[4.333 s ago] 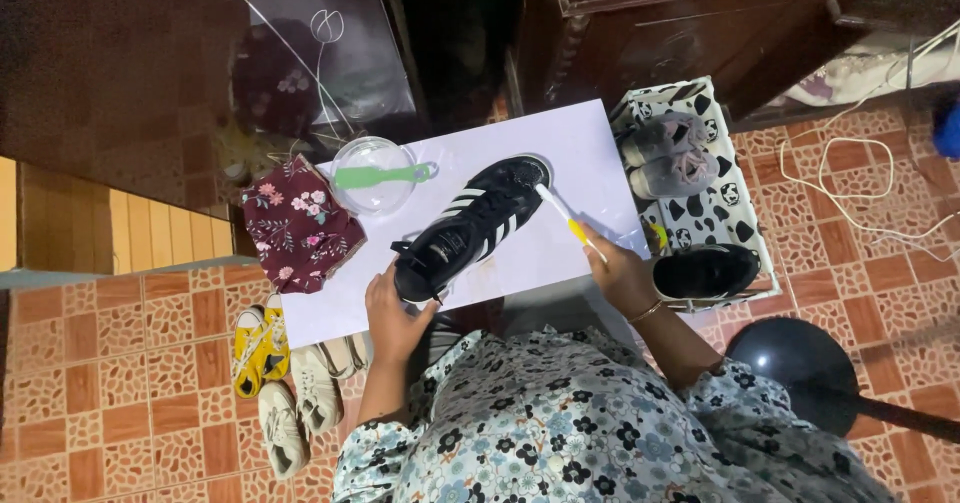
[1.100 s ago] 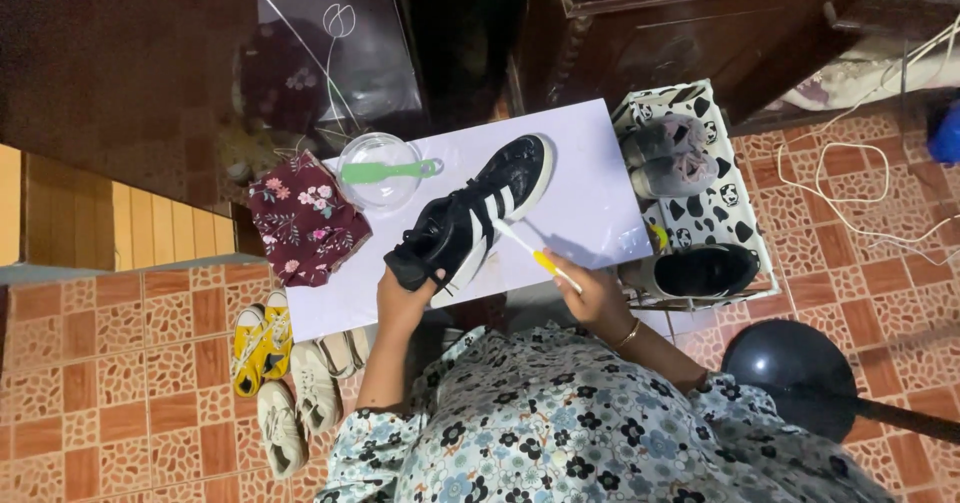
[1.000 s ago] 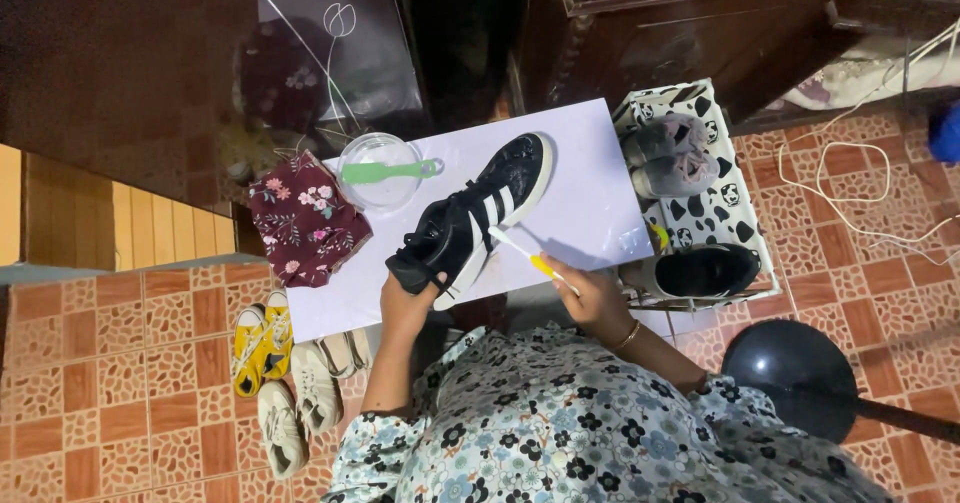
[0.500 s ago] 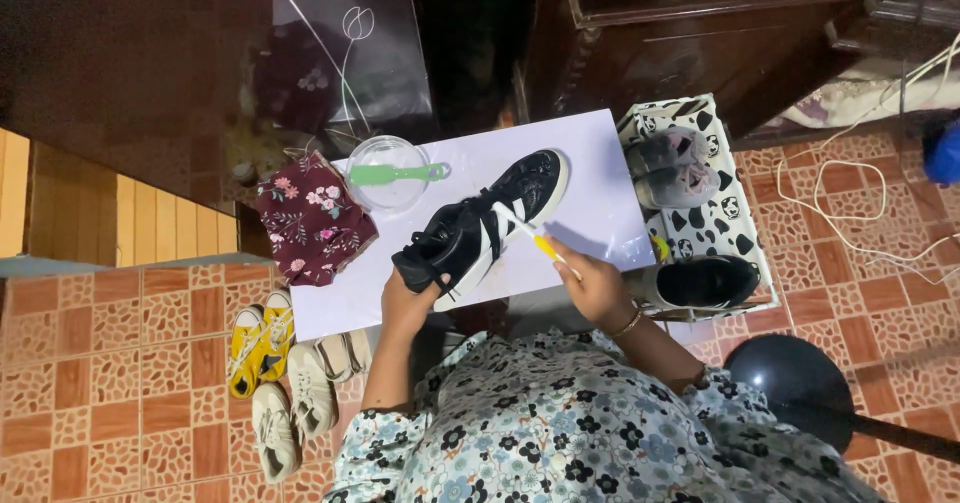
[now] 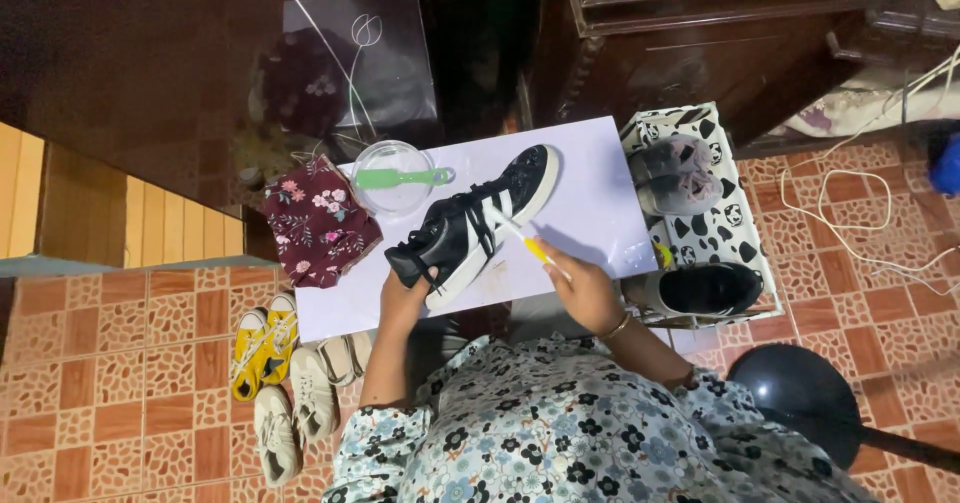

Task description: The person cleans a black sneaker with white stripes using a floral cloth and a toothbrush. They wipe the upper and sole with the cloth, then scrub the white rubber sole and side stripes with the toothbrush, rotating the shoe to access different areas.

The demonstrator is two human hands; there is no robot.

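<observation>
A black sneaker (image 5: 478, 223) with white stripes and a white sole lies tilted on a white board (image 5: 590, 193). My left hand (image 5: 403, 298) grips its heel end. My right hand (image 5: 580, 288) holds a small yellow-handled brush (image 5: 528, 243) whose tip touches the sneaker's side near the stripes. A clear bowl (image 5: 392, 176) with a green brush (image 5: 400, 177) across it stands at the board's far left corner.
A dark red floral cloth (image 5: 318, 221) lies left of the board. A black-and-white patterned box (image 5: 715, 228) on the right holds grey shoes and a black shoe (image 5: 708, 288). Several shoes (image 5: 285, 373) sit on the tiled floor. A black round stool (image 5: 795, 398) stands at the right.
The sneaker has been tilted and shifted slightly in my left hand. My right hand moved the brush from the toe end along the side toward the stripes.
</observation>
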